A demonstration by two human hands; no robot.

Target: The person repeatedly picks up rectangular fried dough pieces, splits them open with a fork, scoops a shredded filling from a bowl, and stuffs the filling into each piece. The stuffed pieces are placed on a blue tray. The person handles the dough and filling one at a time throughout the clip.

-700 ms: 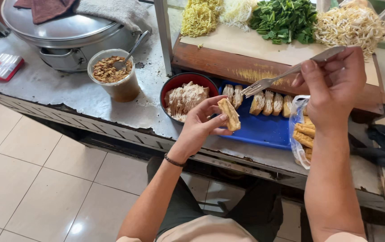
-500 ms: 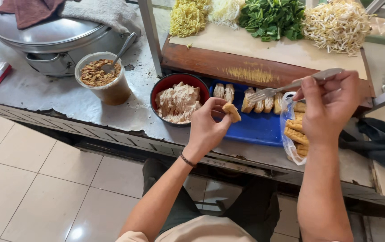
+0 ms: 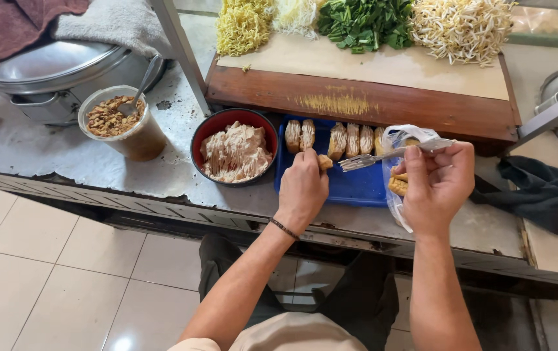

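My left hand point(image 3: 303, 184) holds a fried tofu piece point(image 3: 324, 162) over the blue tray point(image 3: 350, 188), just below the row of split tofu pieces point(image 3: 337, 138) lying along the tray's far side. My right hand point(image 3: 437, 185) grips a metal fork point(image 3: 383, 155), its tines pointing left toward the piece in my left hand. Under my right hand lies a clear plastic bag point(image 3: 398, 140) with more fried tofu inside. A red bowl point(image 3: 203, 136) of shredded pale food sits just left of the tray.
A wooden board point(image 3: 370, 97) behind the tray carries yellow noodles, white noodles, greens and bean sprouts. At left stand a plastic tub point(image 3: 137, 142) of brown bits with a spoon and a large metal pot point(image 3: 45, 71) under cloths. A dark rag point(image 3: 539, 192) lies at right.
Both hands have dropped toward the blue tray. The tofu piece in my left hand came down from in front of the bowl to the tray, and the fork tines now point at it.
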